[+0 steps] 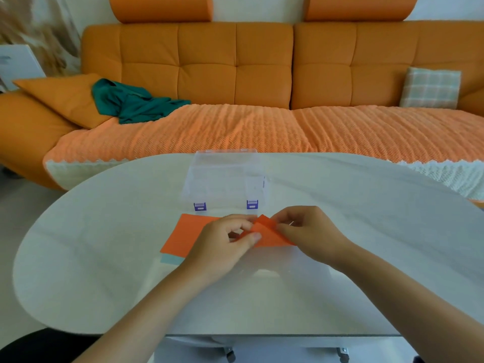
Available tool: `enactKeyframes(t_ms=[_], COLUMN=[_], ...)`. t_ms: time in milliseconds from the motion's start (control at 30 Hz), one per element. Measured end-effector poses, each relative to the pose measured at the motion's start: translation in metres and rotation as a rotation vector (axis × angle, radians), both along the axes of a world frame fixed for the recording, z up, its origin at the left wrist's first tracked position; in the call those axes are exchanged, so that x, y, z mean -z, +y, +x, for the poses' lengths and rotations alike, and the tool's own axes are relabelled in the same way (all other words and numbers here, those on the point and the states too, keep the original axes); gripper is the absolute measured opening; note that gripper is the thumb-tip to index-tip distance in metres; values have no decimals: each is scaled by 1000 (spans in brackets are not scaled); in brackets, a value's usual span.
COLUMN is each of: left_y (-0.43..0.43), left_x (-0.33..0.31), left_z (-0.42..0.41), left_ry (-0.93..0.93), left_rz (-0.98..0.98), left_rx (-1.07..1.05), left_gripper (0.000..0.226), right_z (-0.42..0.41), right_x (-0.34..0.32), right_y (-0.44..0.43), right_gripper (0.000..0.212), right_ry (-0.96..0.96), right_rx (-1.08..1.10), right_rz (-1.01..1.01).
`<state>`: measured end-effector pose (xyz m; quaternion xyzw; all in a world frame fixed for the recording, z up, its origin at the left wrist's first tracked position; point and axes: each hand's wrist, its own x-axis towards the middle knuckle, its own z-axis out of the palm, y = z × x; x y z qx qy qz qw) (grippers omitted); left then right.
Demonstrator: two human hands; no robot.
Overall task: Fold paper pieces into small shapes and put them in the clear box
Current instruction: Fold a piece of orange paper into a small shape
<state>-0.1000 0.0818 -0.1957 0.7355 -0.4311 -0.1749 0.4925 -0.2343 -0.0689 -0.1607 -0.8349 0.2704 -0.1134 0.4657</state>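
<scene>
A partly folded orange paper piece (267, 233) is held just above the table between both hands. My left hand (222, 244) pinches its left edge with thumb and fingers. My right hand (309, 231) grips its right upper edge. Under my left hand lies a flat orange sheet (186, 235), with a light blue sheet (170, 259) peeking out beneath it. The clear box (225, 179) with two purple latches stands open just beyond the papers, its lid raised at the back. I see nothing inside it.
The white oval table (104, 258) carries everything. Behind it runs an orange sofa (235, 74) with a green cloth (131, 100) and a checked cushion (430, 87). Table edges curve away left and right.
</scene>
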Motion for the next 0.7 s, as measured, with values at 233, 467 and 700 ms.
enactKeyframes(t_ms=[233,467,700], left_y=[-10,-11,-11], left_x=[1,3,1], left_z=[-6,-13,-14], left_ry=[96,67,44], left_rz=[-41,-71,-144], left_rx=[-52,-117,-189], left_gripper=[7,27,24], right_z=[0,1,6], right_x=[0,5,9], right_y=[1,-1,2], right_gripper=[33,12,11], right_ry=[10,-47,-108], right_rx=[40,102,94], right_rz=[105,99,123])
